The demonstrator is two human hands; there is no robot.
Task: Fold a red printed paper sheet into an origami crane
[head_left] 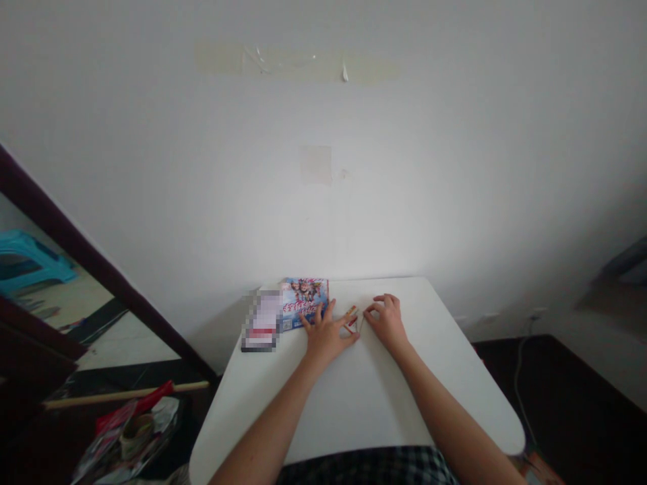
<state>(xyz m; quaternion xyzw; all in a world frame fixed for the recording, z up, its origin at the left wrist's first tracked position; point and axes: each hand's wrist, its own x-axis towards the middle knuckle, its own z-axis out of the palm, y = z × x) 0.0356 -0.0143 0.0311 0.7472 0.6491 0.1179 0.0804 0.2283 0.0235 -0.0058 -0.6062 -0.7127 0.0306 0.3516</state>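
Both my hands rest on a white table [384,404] near its far edge. My left hand [326,333] lies flat with its fingers spread, fingertips touching a colourful printed booklet [303,302]. My right hand [387,320] is curled, its thumb and forefinger pinched close to a few thin sticks [354,320] with red markings that lie between the two hands. Whether the pinch holds one of the sticks is too small to tell.
A blurred-out card or box [263,322] lies at the table's far left corner. A white wall rises behind the table. At left stand a dark-framed mirror [75,249], a wooden stick [126,394] and a bag of clutter [126,434]. A cable [518,377] runs along the dark floor at right.
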